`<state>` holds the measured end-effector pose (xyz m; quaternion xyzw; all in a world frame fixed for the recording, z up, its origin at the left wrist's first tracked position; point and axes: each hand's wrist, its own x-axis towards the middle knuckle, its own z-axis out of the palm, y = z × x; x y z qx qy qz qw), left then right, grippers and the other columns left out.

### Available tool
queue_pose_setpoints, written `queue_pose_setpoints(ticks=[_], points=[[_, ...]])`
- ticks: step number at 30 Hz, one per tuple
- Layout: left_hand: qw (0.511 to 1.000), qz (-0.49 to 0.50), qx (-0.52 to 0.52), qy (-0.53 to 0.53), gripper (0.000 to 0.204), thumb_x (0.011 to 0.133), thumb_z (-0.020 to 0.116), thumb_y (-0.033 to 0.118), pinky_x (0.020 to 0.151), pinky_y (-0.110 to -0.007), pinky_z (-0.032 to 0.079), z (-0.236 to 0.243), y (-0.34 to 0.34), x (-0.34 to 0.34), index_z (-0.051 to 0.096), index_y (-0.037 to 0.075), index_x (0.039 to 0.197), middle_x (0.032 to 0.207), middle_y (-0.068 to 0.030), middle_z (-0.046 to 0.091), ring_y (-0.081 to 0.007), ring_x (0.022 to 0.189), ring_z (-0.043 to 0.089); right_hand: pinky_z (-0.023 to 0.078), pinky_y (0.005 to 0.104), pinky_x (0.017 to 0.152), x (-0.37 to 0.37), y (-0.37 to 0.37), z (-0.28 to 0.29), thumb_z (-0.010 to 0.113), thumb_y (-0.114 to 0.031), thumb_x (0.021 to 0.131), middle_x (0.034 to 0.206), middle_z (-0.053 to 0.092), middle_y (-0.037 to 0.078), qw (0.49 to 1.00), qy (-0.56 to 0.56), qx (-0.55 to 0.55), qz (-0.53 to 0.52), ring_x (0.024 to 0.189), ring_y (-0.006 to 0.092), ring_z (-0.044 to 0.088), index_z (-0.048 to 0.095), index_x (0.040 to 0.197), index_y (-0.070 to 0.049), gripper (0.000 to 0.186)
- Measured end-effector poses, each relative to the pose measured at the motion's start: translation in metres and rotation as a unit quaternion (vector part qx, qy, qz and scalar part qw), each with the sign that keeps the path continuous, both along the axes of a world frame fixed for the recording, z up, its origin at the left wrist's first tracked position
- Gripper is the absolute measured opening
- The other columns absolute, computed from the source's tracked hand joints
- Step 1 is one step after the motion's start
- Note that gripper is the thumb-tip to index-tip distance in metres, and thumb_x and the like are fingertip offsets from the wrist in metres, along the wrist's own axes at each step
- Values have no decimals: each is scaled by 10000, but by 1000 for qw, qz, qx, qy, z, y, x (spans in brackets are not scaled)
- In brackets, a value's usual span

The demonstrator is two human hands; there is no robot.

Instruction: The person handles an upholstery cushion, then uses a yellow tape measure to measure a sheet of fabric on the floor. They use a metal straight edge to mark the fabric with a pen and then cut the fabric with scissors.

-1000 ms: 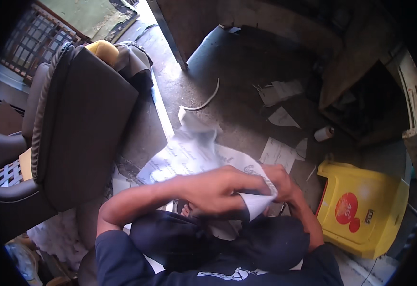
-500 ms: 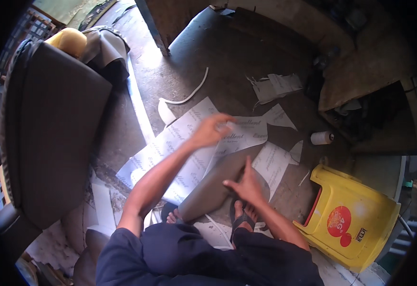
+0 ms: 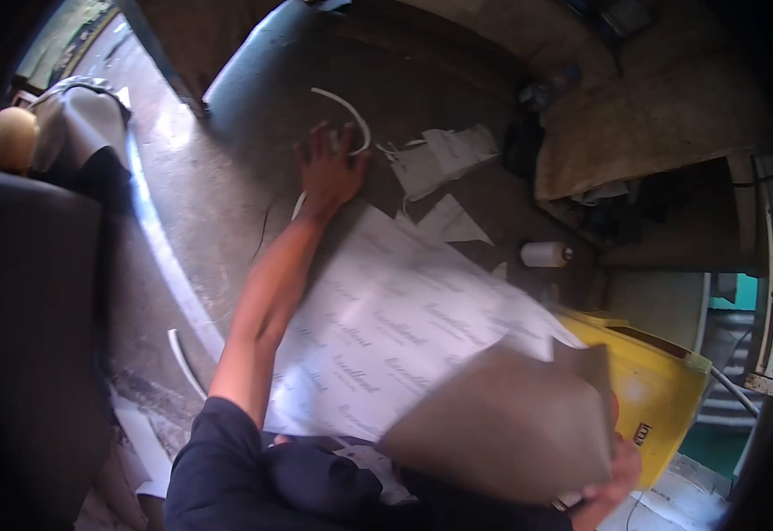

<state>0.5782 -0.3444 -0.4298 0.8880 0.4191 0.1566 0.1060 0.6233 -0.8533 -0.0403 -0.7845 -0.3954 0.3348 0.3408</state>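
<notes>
My left hand [image 3: 329, 168] is stretched far forward over the floor, fingers spread, beside a curved white strip [image 3: 351, 111] that passes at its fingertips. At the lower right, my right hand [image 3: 618, 478] grips the edge of a brown leatherette sheet [image 3: 510, 425], raised and blurred in front of my lap. A large white-backed sheet with printed lettering [image 3: 378, 319] spreads from my lap toward my left hand. Whether the brown piece is a folded-over part of it, I cannot tell.
White scraps [image 3: 444, 159] and a triangular offcut [image 3: 453, 219] lie beyond the sheet, with a white thread spool [image 3: 546, 255] to their right. A yellow plastic container [image 3: 661, 380] stands at right, near a wooden bench [image 3: 616, 150]. A dark padded panel [image 3: 37, 336] rises at left.
My left hand has reached forward past the sheets to the white strip. My right hand has moved right and back, lifting the brown leatherette. The view has shifted to the right.
</notes>
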Motion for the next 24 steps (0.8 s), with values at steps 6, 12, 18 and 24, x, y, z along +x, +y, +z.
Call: queue_pose_setpoints(ticks=[6,12,18,24], points=[[941,-312,-129,-21,608,965,428,508,1184,-574,184,3,-213,94,439,172,1471,1566,-184,313,-415,1446,248,513,353,636,-35,-27,20,799,-161,681,765,677,117,974,-28,-97,-205,659,246,664,688,818,13,248],[544,-777,-312,-40,684,901,604,342,1179,-628,176,28,-404,-54,341,219,1521,1588,-226,246,-349,1505,169,534,355,653,-34,-10,-24,770,-163,728,824,664,133,977,-59,-62,-193,704,254,663,671,873,21,254],[950,-293,-108,16,603,915,589,293,1204,-512,176,8,-160,-183,432,79,1457,1556,-176,335,-381,1477,220,555,356,670,-26,46,-29,742,-164,775,883,651,150,984,-122,49,-118,750,262,662,655,927,30,261],[951,-31,-149,270,571,1034,225,456,1228,-521,5,40,-90,-445,223,271,1574,1656,-13,126,-273,1527,71,576,358,686,-8,108,3,713,-166,822,942,638,167,958,-178,220,-57,795,269,661,639,981,39,269]])
